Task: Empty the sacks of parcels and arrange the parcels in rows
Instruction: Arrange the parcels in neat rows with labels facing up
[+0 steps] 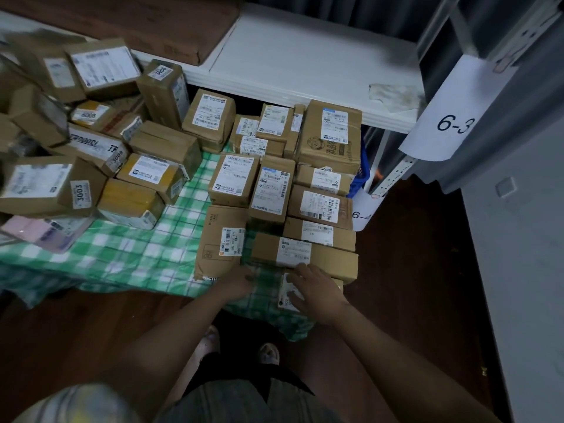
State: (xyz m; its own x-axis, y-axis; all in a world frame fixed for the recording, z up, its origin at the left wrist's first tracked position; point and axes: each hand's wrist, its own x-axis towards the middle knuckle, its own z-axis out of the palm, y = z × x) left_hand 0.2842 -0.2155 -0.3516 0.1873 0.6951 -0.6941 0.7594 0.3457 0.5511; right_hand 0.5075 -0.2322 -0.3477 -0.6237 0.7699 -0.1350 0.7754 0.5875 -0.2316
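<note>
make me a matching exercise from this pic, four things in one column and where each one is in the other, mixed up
Things
1. pink parcel
2. paper sign 6-3
3. checked cloth
4. right hand

Places
A. hanging on the grey rack at the right
B. resting on a small parcel at the near end of the rows
C. at the left edge, under the loose heap
D. spread on the floor beneath the parcels

Pairs: 1-C, 2-A, 3-D, 4-B

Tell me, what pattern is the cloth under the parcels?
Green and white checks on the cloth, seen in the head view.
</note>
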